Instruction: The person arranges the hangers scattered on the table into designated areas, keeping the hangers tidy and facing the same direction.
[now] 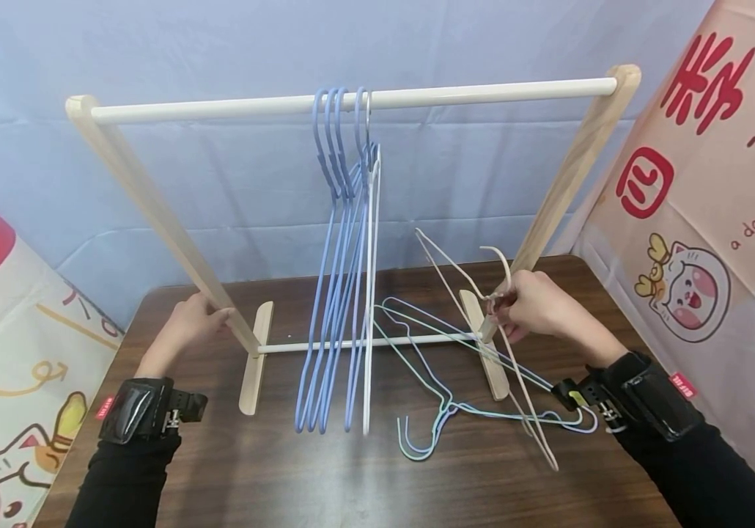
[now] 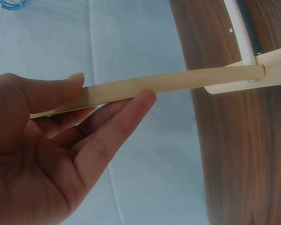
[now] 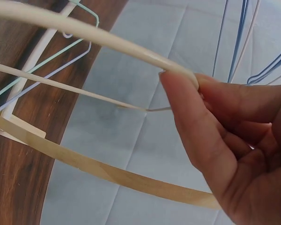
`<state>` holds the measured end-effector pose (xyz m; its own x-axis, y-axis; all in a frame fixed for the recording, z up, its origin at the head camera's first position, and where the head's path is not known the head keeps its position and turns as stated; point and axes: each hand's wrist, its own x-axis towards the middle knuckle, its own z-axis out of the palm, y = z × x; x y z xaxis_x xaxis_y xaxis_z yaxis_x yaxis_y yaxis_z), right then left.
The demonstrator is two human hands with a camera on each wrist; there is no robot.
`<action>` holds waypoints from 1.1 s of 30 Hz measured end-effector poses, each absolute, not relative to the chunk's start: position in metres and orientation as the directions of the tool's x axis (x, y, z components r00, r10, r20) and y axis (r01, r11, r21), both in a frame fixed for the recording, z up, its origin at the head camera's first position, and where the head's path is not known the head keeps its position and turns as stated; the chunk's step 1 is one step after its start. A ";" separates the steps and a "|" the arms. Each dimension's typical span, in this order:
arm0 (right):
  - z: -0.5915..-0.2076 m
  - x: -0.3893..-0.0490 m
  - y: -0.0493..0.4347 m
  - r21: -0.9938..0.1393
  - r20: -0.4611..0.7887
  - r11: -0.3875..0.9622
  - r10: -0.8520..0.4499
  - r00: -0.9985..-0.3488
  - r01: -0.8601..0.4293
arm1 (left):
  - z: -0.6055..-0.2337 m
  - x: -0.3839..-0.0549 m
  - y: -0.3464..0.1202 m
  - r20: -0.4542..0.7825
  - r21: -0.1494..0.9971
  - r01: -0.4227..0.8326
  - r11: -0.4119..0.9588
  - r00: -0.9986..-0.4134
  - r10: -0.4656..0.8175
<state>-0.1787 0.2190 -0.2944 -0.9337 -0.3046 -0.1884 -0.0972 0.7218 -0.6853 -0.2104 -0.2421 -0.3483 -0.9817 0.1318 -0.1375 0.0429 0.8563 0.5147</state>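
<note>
My left hand (image 1: 191, 327) is at the left wooden post (image 2: 131, 90) of a small clothes rack, thumb on one face and fingers on the other, pinching it. On the right, my right hand (image 1: 539, 304) pinches a beige clothes hanger (image 3: 103, 37) between thumb and fingers near its neck. That hanger is held upright with its hook (image 1: 501, 258) upward, beside the rack's right post (image 1: 565, 180). Under it a green hanger (image 1: 410, 361) and a lilac-blue hanger (image 1: 426, 359) lie overlapping on the table, their hooks towards me.
Several blue hangers (image 1: 318, 293) and a white hanger (image 1: 369, 308) hang mid-rail on the white top bar (image 1: 496, 93). A lower white bar (image 1: 285, 347) joins the rack's wooden feet (image 1: 256, 359). The rack stands on a dark wooden table (image 1: 272, 469) before a pale blue cloth (image 1: 232, 44).
</note>
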 end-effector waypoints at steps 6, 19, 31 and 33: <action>-0.292 -0.179 0.214 -0.697 -0.191 0.711 -0.307 -0.932 -0.091 | -0.348 -0.210 -0.242 -0.148 0.520 0.031 0.853 -0.981 0.125; -0.288 -0.180 0.209 -0.772 -0.167 0.630 -0.327 -0.930 -0.083 | -0.350 -0.211 -0.242 -0.148 0.525 0.032 0.851 -0.981 0.128; -0.280 -0.181 0.202 -0.824 -0.172 0.565 -0.321 -0.931 -0.042 | -0.347 -0.210 -0.242 -0.139 0.512 0.048 0.858 -0.981 0.138; -0.277 -0.182 0.200 -0.827 -0.175 0.561 -0.320 -0.931 -0.038 | -0.347 -0.210 -0.242 -0.139 0.511 0.049 0.858 -0.981 0.139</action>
<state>-0.1817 0.2005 -0.2770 -0.9310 -0.3204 -0.1747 -0.0377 0.5606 -0.8273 -0.2099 -0.2416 -0.3466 -0.9805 0.1389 -0.1389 0.0492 0.8580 0.5112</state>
